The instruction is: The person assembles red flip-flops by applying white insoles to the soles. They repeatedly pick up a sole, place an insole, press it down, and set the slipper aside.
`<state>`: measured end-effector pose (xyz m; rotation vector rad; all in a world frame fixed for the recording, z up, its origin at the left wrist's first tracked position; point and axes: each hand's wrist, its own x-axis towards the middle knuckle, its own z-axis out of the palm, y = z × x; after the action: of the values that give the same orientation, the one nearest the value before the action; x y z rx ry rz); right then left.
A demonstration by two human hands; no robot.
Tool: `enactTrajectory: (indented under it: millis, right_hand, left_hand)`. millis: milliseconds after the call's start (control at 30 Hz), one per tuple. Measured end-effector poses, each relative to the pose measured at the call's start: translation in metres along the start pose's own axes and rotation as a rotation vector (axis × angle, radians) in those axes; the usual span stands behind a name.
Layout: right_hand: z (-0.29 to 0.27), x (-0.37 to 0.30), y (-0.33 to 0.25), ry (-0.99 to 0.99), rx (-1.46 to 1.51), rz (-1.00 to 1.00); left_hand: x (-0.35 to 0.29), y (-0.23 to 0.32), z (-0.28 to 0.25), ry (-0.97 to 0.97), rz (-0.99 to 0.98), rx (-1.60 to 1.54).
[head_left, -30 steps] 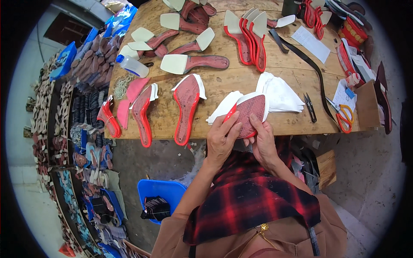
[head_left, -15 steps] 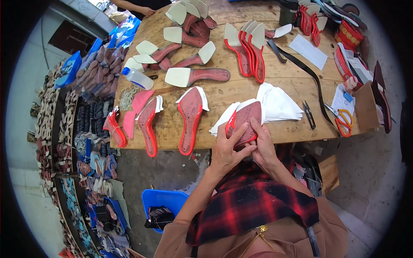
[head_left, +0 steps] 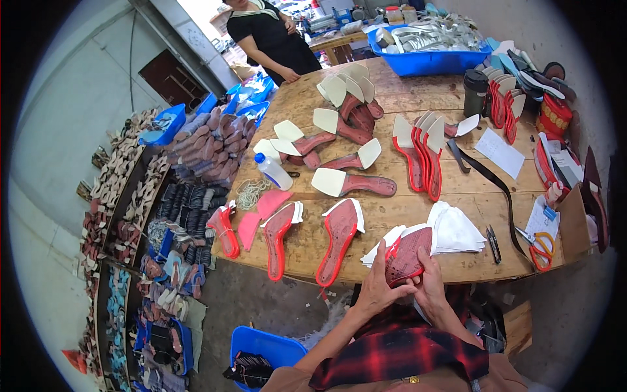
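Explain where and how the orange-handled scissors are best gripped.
The orange-handled scissors are probably best gripped by the finger loops, with the right hand, once free, coming from the near side: the loops lie by the table's near edge, while the blades point away to the left.

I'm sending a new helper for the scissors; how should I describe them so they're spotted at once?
On the big wooden table, go to the near edge at the right, just left of the cardboard box. The scissors lie there, by the lower end of a white sheet. Unlike the slim black snips to their left, they have large orange finger loops.
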<state>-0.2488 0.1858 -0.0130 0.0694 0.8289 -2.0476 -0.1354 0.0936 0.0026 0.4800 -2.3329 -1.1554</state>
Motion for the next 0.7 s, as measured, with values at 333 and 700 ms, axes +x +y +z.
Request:
enactTrajectory:
  millis: [333,700]
  right_hand:
    - [0.012,-0.019,0.002,-0.084,-0.29,-0.172]
    - [0.012,-0.029,0.001,-0.073,-0.521,-0.173]
  left_hand:
    - [0.034,0.017,-0.033,0.132,-0.017,0.286]
    - [0.031,0.028,-0.056,-0.054,-0.053,0.383]
